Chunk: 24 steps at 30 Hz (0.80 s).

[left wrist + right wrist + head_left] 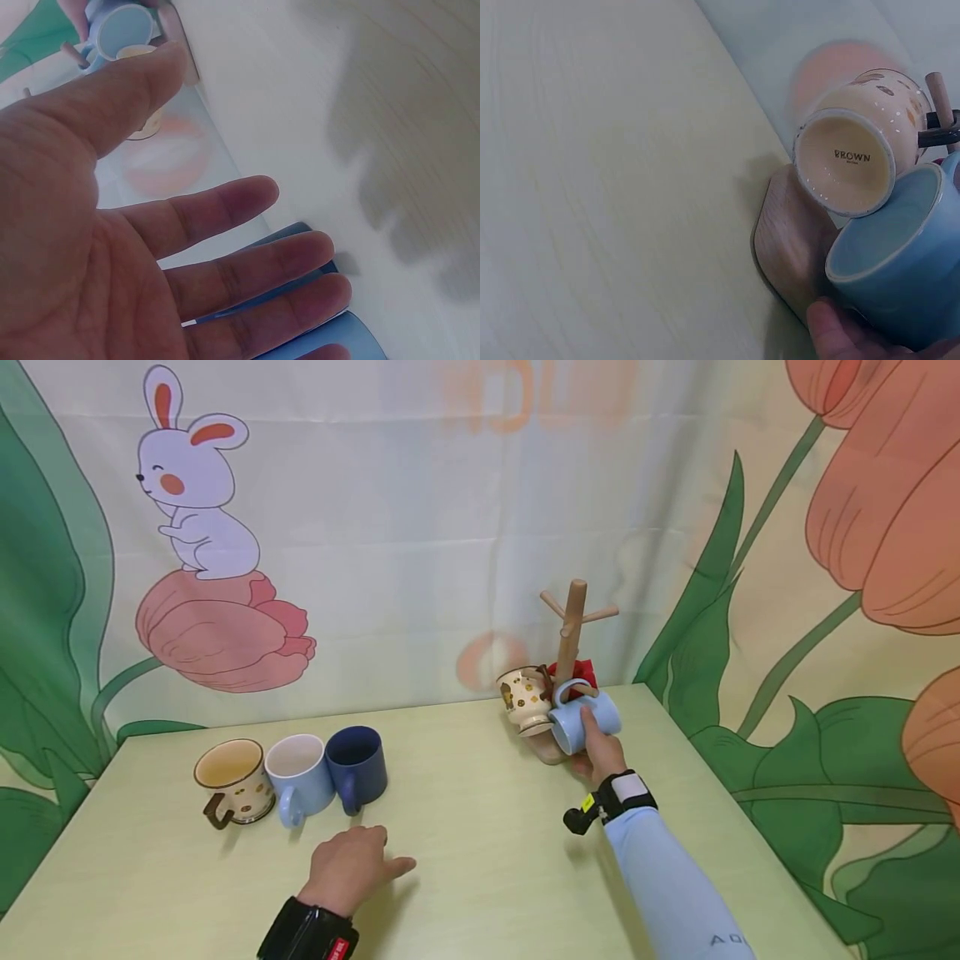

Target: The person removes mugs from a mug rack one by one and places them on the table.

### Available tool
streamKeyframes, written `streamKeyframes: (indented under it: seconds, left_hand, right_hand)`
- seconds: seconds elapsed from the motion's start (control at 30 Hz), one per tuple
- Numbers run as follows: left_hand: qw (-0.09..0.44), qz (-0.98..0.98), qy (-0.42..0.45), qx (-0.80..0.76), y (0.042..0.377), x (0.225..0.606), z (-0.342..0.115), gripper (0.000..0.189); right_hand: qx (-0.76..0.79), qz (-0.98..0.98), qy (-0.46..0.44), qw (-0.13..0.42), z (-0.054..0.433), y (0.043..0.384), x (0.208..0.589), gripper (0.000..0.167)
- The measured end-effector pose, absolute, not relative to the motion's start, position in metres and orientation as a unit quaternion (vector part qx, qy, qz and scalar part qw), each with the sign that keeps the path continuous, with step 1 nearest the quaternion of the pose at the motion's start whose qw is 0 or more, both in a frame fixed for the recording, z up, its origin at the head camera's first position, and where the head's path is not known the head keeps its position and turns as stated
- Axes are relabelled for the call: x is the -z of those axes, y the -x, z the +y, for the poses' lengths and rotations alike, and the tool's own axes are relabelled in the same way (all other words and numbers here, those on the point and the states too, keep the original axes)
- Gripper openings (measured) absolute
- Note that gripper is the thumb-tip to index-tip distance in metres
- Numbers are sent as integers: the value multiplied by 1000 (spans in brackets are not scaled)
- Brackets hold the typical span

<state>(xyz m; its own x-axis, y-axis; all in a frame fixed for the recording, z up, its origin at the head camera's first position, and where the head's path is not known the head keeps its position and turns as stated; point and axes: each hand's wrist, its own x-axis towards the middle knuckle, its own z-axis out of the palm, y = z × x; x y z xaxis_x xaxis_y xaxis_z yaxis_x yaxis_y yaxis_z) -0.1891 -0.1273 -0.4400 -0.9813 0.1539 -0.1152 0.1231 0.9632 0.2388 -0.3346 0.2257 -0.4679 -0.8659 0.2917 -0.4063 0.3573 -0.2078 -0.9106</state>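
Fingers on the left hand are stretched out and relaxed, and that hand hovers over the pale table, in front of the wooden mug stand and well off to its left. Just past it, also left of the stand, three upright mugs sit in a row: a cream spotted mug farthest out, a pale blue mug in the middle, then a navy mug closest to the stand.

Right hand is right at the stand, fingers gripping a light blue mug. That one's tipped over at the stand's front right, and it looks like a low peg pokes through its handle. On the stand's left side there's a tilted cream mug, "BROWN" printed on its base, dark handle by a peg. Something red sits behind the trunk, mostly hidden, so can't tell what. Behind the stand hangs a cartoon backdrop, bunny to the stand's left, big tulips to its right.
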Motion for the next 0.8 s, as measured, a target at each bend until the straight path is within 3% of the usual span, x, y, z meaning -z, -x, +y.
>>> streamKeyframes:
  seconds: [0.47, 0.8]
  left_hand:
    - [71, 988, -71, -114, 189, 439, -126, 47]
    - [85, 987, -73, -115, 189, 441, -121, 48]
  right_hand:
    - [774, 583, -249, -5, 225, 328, 460, 85]
    - [776, 583, -242, -18, 231, 314, 455, 89]
